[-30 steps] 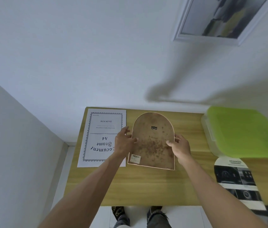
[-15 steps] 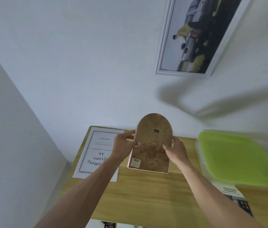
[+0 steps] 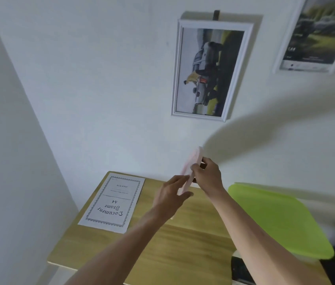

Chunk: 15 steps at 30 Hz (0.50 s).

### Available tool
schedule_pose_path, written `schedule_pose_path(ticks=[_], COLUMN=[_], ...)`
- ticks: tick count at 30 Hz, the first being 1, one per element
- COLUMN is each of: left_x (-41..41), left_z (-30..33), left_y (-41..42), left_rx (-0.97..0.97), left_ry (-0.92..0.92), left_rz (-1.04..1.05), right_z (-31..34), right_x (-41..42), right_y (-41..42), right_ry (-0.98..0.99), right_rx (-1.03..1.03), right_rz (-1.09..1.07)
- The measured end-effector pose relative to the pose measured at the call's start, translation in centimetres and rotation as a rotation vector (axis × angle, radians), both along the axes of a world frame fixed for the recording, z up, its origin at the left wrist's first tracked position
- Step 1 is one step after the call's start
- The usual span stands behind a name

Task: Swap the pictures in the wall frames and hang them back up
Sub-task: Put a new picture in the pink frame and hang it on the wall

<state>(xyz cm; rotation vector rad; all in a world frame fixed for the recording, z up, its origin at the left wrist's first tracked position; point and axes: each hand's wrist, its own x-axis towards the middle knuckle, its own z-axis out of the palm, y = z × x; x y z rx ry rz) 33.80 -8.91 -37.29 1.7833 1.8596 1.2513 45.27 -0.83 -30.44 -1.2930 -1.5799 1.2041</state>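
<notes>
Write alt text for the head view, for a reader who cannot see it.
Both hands lift an arched frame, seen edge-on and blurred, above a wooden table: the right hand grips it, the left hand lies open against it. A certificate and a green lid lie on the table; two white frames hang above.

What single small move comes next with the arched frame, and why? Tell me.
Probably raise the arched frame toward the bare wall left of the white frame. The right hand grips its edge in mid-air above the table; the left hand is beside it.
</notes>
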Motion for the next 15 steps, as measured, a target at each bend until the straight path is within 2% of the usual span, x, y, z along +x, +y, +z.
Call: schedule_pose_path(ticks=[3,6,8,11,15], left_x=[0.7,-0.7,-2.7,-5.7,-9.8], left_z=[1.3,2.9,4.7,8.3,12.6], left_y=[-0.2,0.7,1.7,2.7,3.8], left_rx=[0.116,0.239,0.231,0.134,0.092], left_ry=[0.109,0.22,0.285,0.16,-0.066], left_rz=[-0.057,0.077,0.206,0.313,0.246], right_z=[0.8,2.1,3.0,4.6,7.2], right_x=[2.0,3.2,3.6,3.4,1.5], right_y=[0.8,1.7,2.3,3.1,4.3], right_ry=[0.057,0.146,0.174,0.211,0.245], right_rx=[0.055,0.035,0.05,0.109,0.183], right_rz=[-0.042,-0.009,0.01,0.009,0.018])
